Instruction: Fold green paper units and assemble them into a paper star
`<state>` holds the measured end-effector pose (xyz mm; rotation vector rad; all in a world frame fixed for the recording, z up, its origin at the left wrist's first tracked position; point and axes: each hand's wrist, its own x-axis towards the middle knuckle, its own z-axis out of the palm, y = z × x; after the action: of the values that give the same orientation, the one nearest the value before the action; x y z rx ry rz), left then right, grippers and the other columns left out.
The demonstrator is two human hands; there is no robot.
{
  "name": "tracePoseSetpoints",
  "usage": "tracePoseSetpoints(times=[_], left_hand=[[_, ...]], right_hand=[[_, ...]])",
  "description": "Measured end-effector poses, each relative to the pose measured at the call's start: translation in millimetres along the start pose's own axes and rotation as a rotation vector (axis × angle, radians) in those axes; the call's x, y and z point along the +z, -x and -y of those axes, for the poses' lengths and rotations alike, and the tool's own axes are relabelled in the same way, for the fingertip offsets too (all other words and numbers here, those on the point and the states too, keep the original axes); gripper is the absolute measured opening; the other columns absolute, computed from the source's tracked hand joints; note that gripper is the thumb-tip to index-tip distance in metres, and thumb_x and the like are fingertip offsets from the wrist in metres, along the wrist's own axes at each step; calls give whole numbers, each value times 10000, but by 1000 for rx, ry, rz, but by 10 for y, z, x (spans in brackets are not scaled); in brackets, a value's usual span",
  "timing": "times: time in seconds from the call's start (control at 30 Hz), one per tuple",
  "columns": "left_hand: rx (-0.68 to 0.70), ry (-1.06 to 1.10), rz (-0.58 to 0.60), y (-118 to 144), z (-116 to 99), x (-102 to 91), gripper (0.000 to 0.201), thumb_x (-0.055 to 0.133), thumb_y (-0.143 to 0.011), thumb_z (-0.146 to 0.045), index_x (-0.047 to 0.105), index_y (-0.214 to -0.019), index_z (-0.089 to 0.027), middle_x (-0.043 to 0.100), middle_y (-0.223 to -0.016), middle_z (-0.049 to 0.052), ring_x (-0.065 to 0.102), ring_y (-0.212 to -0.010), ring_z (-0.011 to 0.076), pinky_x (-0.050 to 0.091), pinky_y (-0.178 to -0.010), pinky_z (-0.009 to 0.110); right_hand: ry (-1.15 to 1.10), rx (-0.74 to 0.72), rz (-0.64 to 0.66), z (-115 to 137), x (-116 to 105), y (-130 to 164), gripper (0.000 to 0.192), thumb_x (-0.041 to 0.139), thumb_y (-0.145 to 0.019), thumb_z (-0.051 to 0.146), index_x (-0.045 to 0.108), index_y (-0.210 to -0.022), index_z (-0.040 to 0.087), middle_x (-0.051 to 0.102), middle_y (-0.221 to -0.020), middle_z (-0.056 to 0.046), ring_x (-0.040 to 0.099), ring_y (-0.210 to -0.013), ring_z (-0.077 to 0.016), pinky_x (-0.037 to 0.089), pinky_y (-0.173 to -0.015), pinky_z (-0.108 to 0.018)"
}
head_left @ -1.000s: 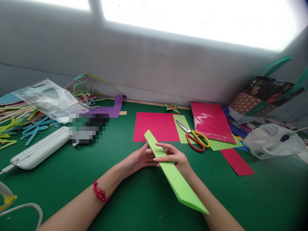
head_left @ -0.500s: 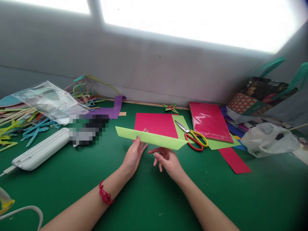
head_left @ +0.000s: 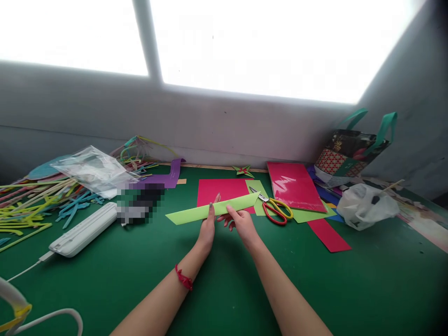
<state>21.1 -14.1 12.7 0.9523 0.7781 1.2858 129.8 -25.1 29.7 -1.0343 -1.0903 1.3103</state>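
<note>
Green worktop [head_left: 105,275] under bright windows: both hands pinch a folded lime paper strip [head_left: 196,213] near its middle, left hand [head_left: 207,227] beside right hand [head_left: 241,224]. Its long axis runs left-right, lifted before the red sheet [head_left: 220,190] toward the far edge.

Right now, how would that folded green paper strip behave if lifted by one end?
The green paper strip probably stays fairly straight: it spans between the left hand and right hand without visible sag. It looks thin, so likely very light and easily creased. Its flat shape shouldn't roll.
</note>
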Motion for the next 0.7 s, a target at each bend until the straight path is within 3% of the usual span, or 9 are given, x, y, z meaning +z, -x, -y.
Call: tracePoseSetpoints(times=[0.1,0.23,0.3,0.47,0.7], left_hand=[[28,34,-2,-106,85,97,547,333,-844,-546,399,-1303,-256,423,-1338,10,383,-1225,235,361,-981,326],[-41,33,70,-165,214,172,572,369,-825,-556,434,-1284,-220,516,-1257,42,503,-1106,258,505,-767,278],[-60,11,122,-160,244,177,570,366,-827,-554,434,-1284,-220,536,-1236,44,515,-1091,256,507,-747,269],[1,-4,188,-132,232,172,543,440,-820,-503,449,-1272,-204,518,-1255,64,476,-1142,246,419,-913,312],[-51,-6,146,-141,235,168,507,398,-844,-490,470,-1254,-201,585,-1175,50,513,-1092,247,480,-805,289]], right_hand=[[-46,-41,-151,-82,36,-62,405,557,-712,492,641,-595,113,633,-578,-85,492,-451,-113,343,-374,-209],[-118,-69,-336,-274,62,-77,338,613,-677,462,590,-607,132,587,-539,-30,445,-422,-93,300,-346,-200],[-124,-91,-345,-336,81,-72,308,644,-655,440,568,-610,146,540,-502,13,388,-385,-73,284,-345,-205],[-127,-66,-349,-358,121,-68,315,659,-639,431,500,-559,172,385,-401,75,289,-354,-62,237,-340,-219],[-54,-121,-380,-324,135,-42,321,632,-672,424,515,-539,157,475,-460,35,341,-402,-67,277,-383,-214]])
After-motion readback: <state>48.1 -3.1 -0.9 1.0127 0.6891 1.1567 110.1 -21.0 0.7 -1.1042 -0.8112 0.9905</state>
